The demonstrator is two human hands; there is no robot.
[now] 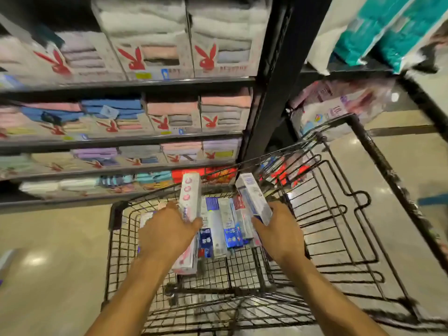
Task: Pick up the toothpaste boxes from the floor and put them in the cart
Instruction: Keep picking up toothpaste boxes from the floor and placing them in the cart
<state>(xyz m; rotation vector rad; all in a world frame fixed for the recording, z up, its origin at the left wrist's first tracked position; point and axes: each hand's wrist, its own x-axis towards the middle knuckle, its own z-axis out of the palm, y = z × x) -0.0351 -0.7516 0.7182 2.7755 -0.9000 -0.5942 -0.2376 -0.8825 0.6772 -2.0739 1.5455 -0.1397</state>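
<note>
Both my hands reach into a black wire shopping cart [339, 214]. My left hand [167, 234] grips a white and pink toothpaste box [190, 197], held upright over the basket. My right hand [281, 231] grips a white and blue toothpaste box [254, 197], tilted up to the left. Between the two hands several blue and white toothpaste boxes [219, 229] lie in the cart. Another pink box [188, 260] rests in the basket under my left wrist.
Dark shelves [126, 139] stacked with boxed towels stand right behind the cart on the left. A black upright post [269, 81] meets the cart's far corner. Packs of tissue [339, 103] sit at the right. Shiny beige floor [53, 263] spreads on both sides.
</note>
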